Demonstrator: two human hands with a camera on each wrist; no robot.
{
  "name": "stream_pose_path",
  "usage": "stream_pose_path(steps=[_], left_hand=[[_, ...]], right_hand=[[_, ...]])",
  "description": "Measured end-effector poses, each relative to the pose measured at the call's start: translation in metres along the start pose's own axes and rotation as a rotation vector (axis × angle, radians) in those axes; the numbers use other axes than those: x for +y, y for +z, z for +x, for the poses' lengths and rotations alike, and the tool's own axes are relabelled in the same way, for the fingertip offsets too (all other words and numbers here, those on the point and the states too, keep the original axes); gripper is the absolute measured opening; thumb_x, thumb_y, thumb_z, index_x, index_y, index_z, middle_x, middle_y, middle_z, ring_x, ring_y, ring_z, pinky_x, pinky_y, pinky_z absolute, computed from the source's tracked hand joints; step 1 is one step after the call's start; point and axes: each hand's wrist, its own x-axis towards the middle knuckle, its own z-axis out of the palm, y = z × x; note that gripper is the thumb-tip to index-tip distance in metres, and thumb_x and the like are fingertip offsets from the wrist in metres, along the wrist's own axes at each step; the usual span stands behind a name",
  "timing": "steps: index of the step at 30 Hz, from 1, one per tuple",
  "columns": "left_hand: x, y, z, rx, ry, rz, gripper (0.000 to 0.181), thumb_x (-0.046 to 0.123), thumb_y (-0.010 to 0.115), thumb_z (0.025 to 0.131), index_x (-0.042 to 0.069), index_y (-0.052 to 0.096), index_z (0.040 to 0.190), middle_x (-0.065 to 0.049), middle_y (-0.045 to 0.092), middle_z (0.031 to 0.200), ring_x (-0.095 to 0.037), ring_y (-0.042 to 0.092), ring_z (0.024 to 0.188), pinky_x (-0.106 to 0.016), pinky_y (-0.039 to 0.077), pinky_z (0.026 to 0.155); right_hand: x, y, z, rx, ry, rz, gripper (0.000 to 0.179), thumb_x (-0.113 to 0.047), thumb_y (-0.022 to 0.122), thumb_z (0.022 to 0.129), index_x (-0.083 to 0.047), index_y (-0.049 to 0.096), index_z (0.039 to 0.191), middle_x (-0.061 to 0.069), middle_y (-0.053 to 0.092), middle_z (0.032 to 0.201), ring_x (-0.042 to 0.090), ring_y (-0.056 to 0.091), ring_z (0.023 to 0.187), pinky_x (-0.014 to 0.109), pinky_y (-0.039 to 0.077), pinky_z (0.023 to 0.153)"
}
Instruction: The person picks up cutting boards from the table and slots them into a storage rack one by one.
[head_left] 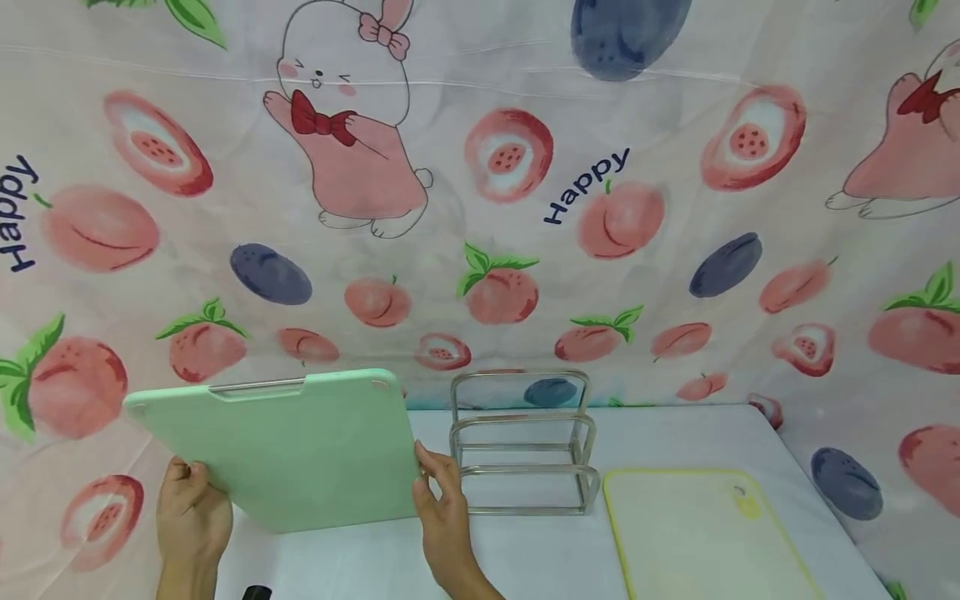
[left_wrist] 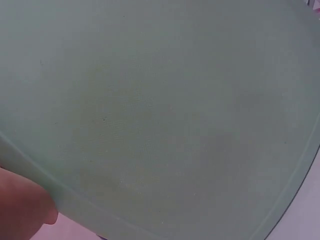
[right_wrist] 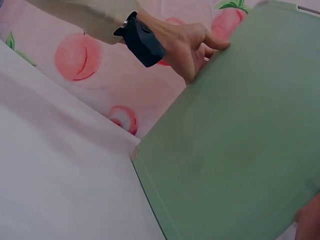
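Observation:
Both hands hold a mint-green cutting board (head_left: 300, 458) raised and tilted above the white table, a metal-lined handle slot along its top edge. My left hand (head_left: 193, 508) pinches its left edge; the right wrist view also shows this hand (right_wrist: 192, 47) gripping the rim. On the opposite edge, my right hand (head_left: 447, 517) grips with thumb and fingers. The board's broad face (left_wrist: 165, 115) fills most of the left wrist view. Just right of the board stands a silver wire rack (head_left: 517, 510) with several upright loops and no board in it.
A pale cutting board with a yellow rim (head_left: 611, 517) lies flat on the white table (head_left: 667, 437) at the right. A small black object (head_left: 257, 592) shows at the bottom edge. Behind the table hangs a fruit-and-rabbit printed cloth (head_left: 450, 275).

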Motion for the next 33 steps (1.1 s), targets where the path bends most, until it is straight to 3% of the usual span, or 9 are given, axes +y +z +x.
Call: stream_pose_path(steps=[5, 12, 14, 18, 21, 24, 27, 30, 33], left_hand=[[0.006, 0.0, -0.011, 0.065, 0.121, -0.025, 0.016, -0.013, 0.031, 0.097, -0.011, 0.046, 0.102, -0.017, 0.049, 0.11, -0.025, 0.05, 0.108, -0.028, 0.033, 0.099], [0.011, 0.002, -0.02, 0.345, 0.214, 0.01, 0.014, -0.021, 0.047, 0.086, -0.017, 0.05, 0.099, -0.019, 0.054, 0.088, -0.026, 0.059, 0.086, -0.031, 0.049, 0.078], [0.013, -0.001, -0.024, 0.409, 0.193, 0.173, 0.015, -0.021, 0.051, 0.085, -0.016, 0.056, 0.098, -0.016, 0.06, 0.084, -0.022, 0.062, 0.079, -0.026, 0.052, 0.068], [0.02, -0.007, -0.033, 0.478, 0.069, 0.77, 0.016, -0.014, 0.059, 0.086, -0.008, 0.064, 0.1, -0.003, 0.066, 0.084, -0.008, 0.063, 0.076, -0.015, 0.053, 0.061], [0.023, -0.012, -0.039, 0.427, -0.113, 1.328, 0.018, -0.002, 0.059, 0.092, -0.001, 0.059, 0.11, 0.005, 0.062, 0.093, 0.009, 0.055, 0.079, -0.006, 0.047, 0.065], [0.022, -0.016, -0.041, 0.318, -0.239, 1.698, 0.022, 0.003, 0.058, 0.095, -0.002, 0.052, 0.114, -0.007, 0.059, 0.103, 0.023, 0.042, 0.078, -0.003, 0.043, 0.063], [0.02, -0.019, -0.043, 0.304, -0.256, 1.804, 0.018, 0.004, 0.062, 0.093, -0.001, 0.054, 0.109, -0.004, 0.064, 0.098, 0.03, 0.037, 0.073, -0.001, 0.041, 0.057], [0.013, -0.018, -0.044, 0.361, -0.187, 1.728, 0.015, -0.002, 0.065, 0.088, -0.002, 0.058, 0.101, 0.017, 0.061, 0.08, 0.027, 0.045, 0.07, -0.003, 0.044, 0.058], [0.004, -0.015, -0.039, 0.33, -0.09, 1.604, 0.015, -0.01, 0.065, 0.085, -0.007, 0.059, 0.099, 0.023, 0.056, 0.078, 0.018, 0.054, 0.073, -0.009, 0.05, 0.064]], right_hand=[[0.0, 0.007, 0.007, 0.049, 0.065, -0.029, 0.033, -0.006, 0.047, 0.101, -0.011, 0.052, 0.133, 0.011, 0.045, 0.125, 0.032, 0.038, 0.116, 0.041, 0.041, 0.097], [-0.01, 0.01, 0.023, 0.221, 0.25, -0.186, 0.019, -0.02, 0.069, 0.09, -0.009, 0.065, 0.105, -0.001, 0.062, 0.101, 0.017, 0.055, 0.098, 0.029, 0.049, 0.079], [-0.01, 0.008, 0.026, 0.232, 0.242, -0.204, 0.019, -0.019, 0.071, 0.088, -0.007, 0.066, 0.101, 0.0, 0.063, 0.097, 0.016, 0.055, 0.094, 0.027, 0.05, 0.074], [-0.011, 0.003, 0.032, 0.194, 0.24, -0.267, 0.018, -0.018, 0.075, 0.084, -0.008, 0.066, 0.095, -0.002, 0.063, 0.09, 0.015, 0.056, 0.086, 0.025, 0.049, 0.07], [-0.013, 0.0, 0.037, 0.142, 0.247, -0.311, 0.019, -0.021, 0.077, 0.081, -0.011, 0.065, 0.092, -0.003, 0.062, 0.088, 0.014, 0.056, 0.084, 0.025, 0.048, 0.072], [-0.013, -0.002, 0.04, 0.11, 0.213, -0.309, 0.019, -0.02, 0.076, 0.082, -0.011, 0.064, 0.094, -0.002, 0.063, 0.089, 0.015, 0.058, 0.085, 0.028, 0.05, 0.076], [-0.011, -0.003, 0.04, 0.106, 0.177, -0.287, 0.017, -0.018, 0.074, 0.084, -0.012, 0.064, 0.096, -0.002, 0.063, 0.091, 0.016, 0.06, 0.089, 0.029, 0.051, 0.079], [-0.011, -0.004, 0.042, 0.143, 0.137, -0.264, 0.016, -0.015, 0.074, 0.084, -0.012, 0.064, 0.096, -0.001, 0.064, 0.092, 0.016, 0.061, 0.091, 0.027, 0.051, 0.079], [-0.017, -0.005, 0.053, 0.188, 0.095, -0.26, 0.013, -0.011, 0.073, 0.084, -0.009, 0.065, 0.095, 0.002, 0.065, 0.094, 0.018, 0.062, 0.095, 0.028, 0.051, 0.079]])
